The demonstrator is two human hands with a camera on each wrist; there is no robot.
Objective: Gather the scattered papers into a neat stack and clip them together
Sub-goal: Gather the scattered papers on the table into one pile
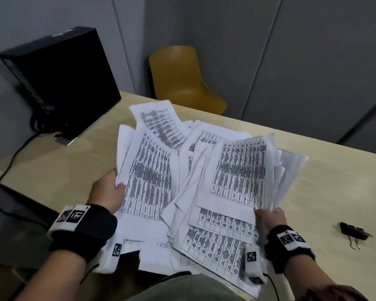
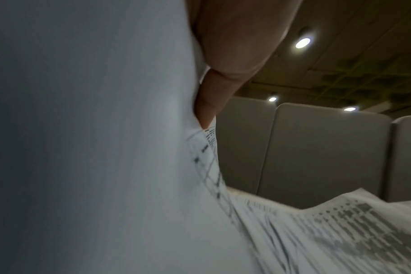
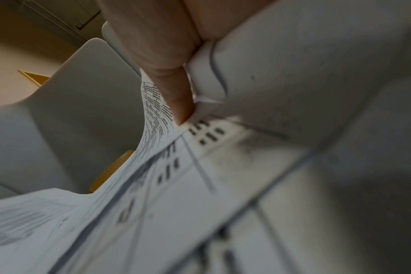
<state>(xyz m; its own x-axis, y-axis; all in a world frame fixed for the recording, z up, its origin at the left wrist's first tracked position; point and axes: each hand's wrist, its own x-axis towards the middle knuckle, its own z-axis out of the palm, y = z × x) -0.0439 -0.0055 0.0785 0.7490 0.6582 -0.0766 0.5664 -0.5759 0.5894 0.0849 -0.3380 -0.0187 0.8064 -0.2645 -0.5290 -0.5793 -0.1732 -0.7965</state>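
Two hands, one messy heap, and honestly the job looks maybe a third done. The papers (image 1: 204,181) are all pulled together over the middle of the table (image 1: 334,187), partly lifted toward the person, but they're fanned out at every angle with corners sticking out all over, so nothing close to a neat stack yet.

The left hand (image 1: 109,192) grips the left bundle of sheets at its outer edge; the left wrist view shows a thumb (image 2: 214,92) pressed down on the top page. The right hand (image 1: 269,217) pinches the near corner of the right bundle, thumb on top, and the right wrist view shows the sheets bending under that pinch. So both hands are clamped on paper.

The binder clip (image 1: 353,232) sits on the table off to the right, well apart from the pile and untouched.

Still left, as far as can be judged: merge the two bundles, square up the edges (probably tapping them on the table), then grab that clip and put it on. With loose sheets like these, a few could easily slide out.
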